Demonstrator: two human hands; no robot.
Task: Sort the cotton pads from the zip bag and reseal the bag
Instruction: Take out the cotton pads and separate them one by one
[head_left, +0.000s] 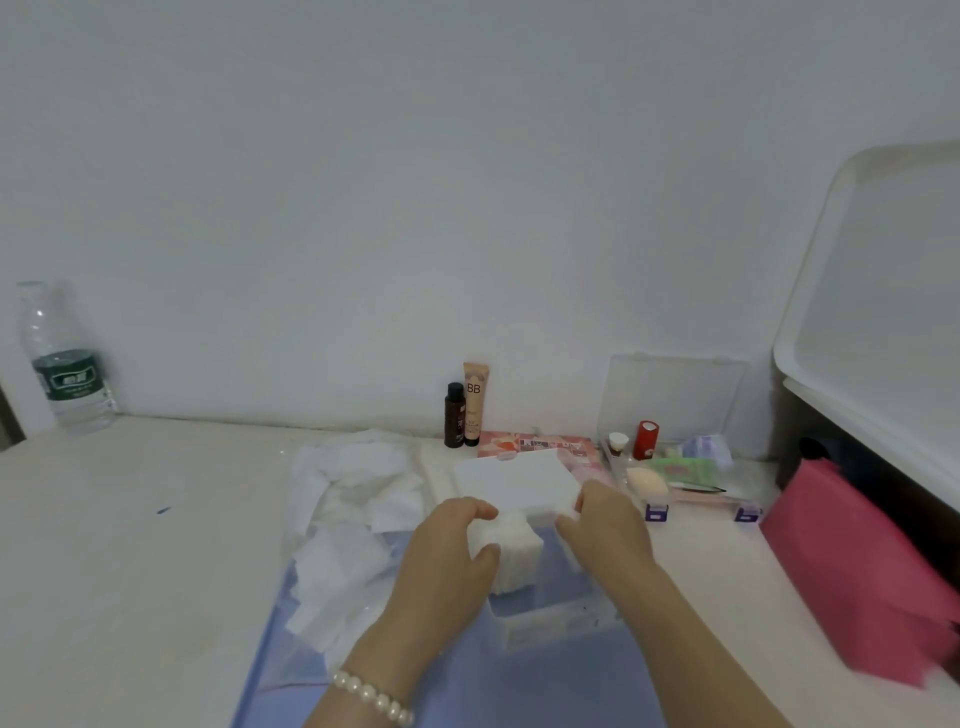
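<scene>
Partly done: a stack of pads is pinched by the curled fingers of both the left hand and the right hand, loose pads are still piled on the counter, and the bag is not yet closed.

Both forearms are bare, and a white pearl bracelet circles the left wrist.
</scene>
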